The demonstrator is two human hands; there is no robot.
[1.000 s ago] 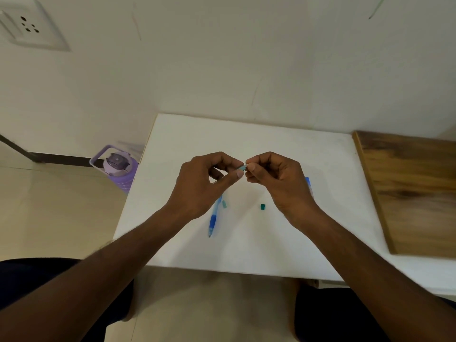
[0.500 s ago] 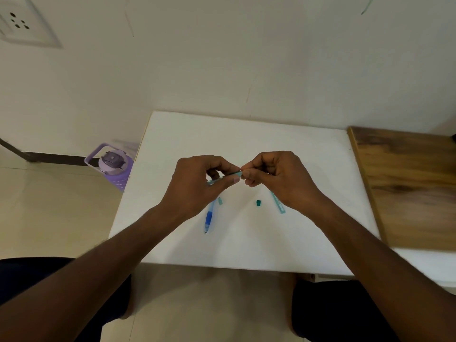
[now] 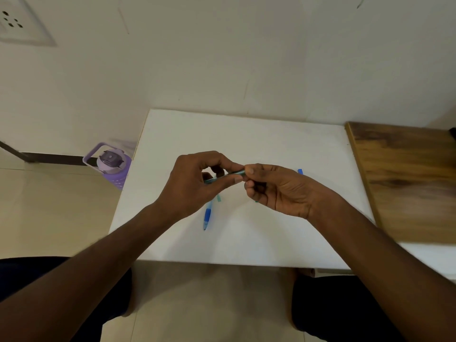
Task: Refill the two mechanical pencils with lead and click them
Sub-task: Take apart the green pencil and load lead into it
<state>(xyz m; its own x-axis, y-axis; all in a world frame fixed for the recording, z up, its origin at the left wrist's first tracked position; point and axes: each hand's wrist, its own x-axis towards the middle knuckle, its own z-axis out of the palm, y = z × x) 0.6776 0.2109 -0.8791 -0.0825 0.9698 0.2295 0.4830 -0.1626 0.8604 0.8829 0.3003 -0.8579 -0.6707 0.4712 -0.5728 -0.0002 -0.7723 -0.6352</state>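
You are now gripping the green pencil [image 3: 225, 176] in your left hand [image 3: 197, 183], with more barrel showing than a second ago, while your right hand [image 3: 274, 188] is pinching its three o'clock end, probably feeding lead. The blue pencil [image 3: 207, 214] is lying at six o'clock on the white table [image 3: 283, 144].

I see my left hand [image 3: 197, 183] and right hand [image 3: 276, 191] meeting mid-frame above the white rectangular table [image 3: 246, 134], a slim teal mechanical pencil [image 3: 225, 175] between them. A blue mechanical pencil [image 3: 207, 214] lies on the table below my left hand. The brown wooden board [image 3: 404, 178] sits right; the purple plastic water jug [image 3: 111, 164] stands on the floor at left.
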